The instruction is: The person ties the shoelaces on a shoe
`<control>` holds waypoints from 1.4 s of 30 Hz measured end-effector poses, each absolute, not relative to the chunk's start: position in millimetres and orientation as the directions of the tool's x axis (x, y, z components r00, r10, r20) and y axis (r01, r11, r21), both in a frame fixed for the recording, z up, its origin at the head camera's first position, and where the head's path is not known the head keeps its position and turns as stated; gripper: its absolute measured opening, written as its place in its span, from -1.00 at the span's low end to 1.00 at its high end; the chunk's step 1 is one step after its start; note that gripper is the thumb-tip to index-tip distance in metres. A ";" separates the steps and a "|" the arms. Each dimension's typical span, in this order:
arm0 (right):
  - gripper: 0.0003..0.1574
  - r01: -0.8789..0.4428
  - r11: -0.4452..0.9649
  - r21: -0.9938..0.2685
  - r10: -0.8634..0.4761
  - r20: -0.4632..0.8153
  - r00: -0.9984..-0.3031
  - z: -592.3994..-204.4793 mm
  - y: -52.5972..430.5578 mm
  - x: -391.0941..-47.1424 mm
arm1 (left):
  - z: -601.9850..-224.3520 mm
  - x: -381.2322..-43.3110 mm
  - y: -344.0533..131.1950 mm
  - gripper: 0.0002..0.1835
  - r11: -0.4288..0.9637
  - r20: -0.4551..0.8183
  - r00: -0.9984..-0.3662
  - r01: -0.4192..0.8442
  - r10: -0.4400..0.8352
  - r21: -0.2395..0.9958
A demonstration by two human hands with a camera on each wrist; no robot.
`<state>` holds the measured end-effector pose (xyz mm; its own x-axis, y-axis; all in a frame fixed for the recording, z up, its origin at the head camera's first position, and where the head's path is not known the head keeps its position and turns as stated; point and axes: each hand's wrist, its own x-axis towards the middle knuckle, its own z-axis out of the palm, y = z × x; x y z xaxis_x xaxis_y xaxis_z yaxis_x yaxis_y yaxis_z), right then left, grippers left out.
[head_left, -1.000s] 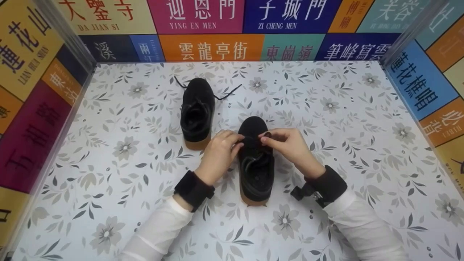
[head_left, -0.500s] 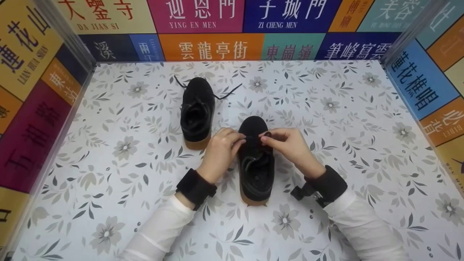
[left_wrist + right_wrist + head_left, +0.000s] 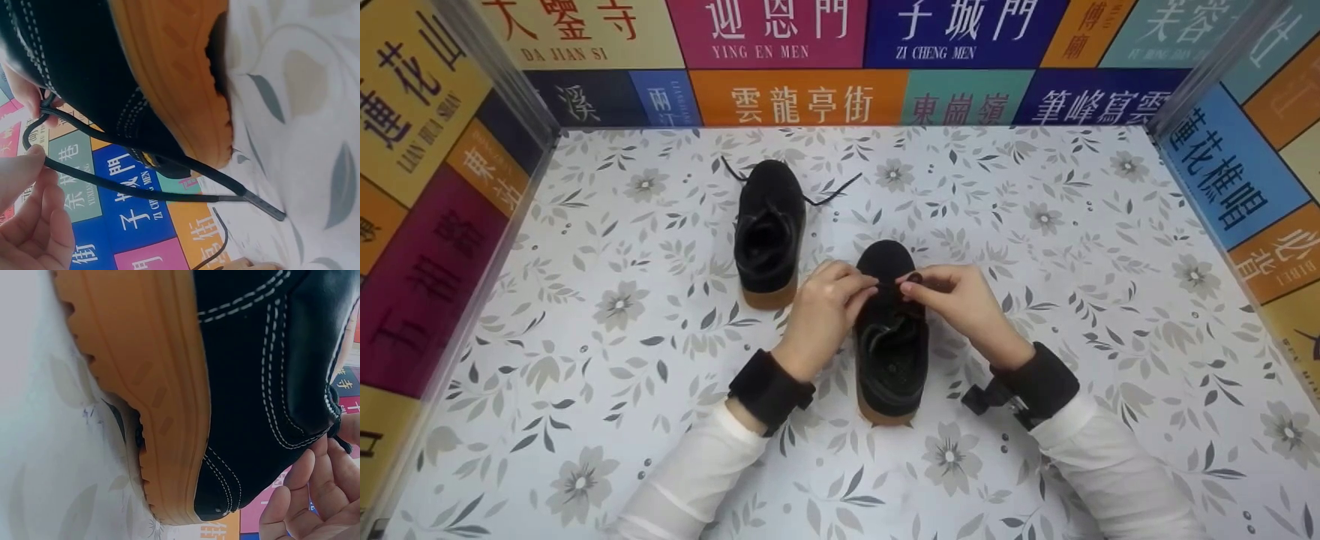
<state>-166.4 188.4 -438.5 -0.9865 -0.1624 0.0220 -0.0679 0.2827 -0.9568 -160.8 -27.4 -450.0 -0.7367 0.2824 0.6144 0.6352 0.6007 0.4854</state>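
A black shoe (image 3: 889,259) with a tan sole (image 3: 169,410) stands upright, toe pointing away, between my two hands. In the head view my left hand (image 3: 829,311) comes over its left side. The left wrist view shows the thumb and fingertips pinching a black shoelace (image 3: 129,194), whose tipped ends dangle beside the sole. My right hand (image 3: 964,304) pinches a dark loop of lace at the right edge of the lacing. In the right wrist view its fingers (image 3: 298,469) are by the shoe's upper; fingertips partly hide the knot area.
A second black shoe (image 3: 769,195) stands to the left and farther back, its lace ends (image 3: 832,193) spread loose on both sides. Both shoes are on a white floral-patterned surface (image 3: 607,375). Colourful lettered panels (image 3: 799,97) wall the back and sides.
My left hand has shifted slightly right over the shoe, its fingertips now nearer the right hand. The right hand and both shoes stay in place.
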 end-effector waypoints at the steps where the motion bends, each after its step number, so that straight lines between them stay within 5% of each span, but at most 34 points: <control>1: -0.76 -0.068 0.284 -0.956 -0.162 0.022 -0.987 -438.6 188.4 -166.4 | -449.1 -160.5 -26.7 -0.93 0.599 0.614 -0.736 0.637 0.284 0.486; 23: -0.72 -0.028 0.267 -0.963 -0.167 -0.017 -0.986 -436.0 190.5 -164.9 | -441.4 -157.5 -9.2 -0.92 0.566 0.603 -0.738 0.649 0.303 0.509; 42: -0.78 0.012 0.261 -0.965 -0.167 -0.057 -0.984 -435.4 191.4 -166.3 | -441.8 -159.0 -1.7 -0.92 0.461 0.547 -0.801 0.592 0.245 0.660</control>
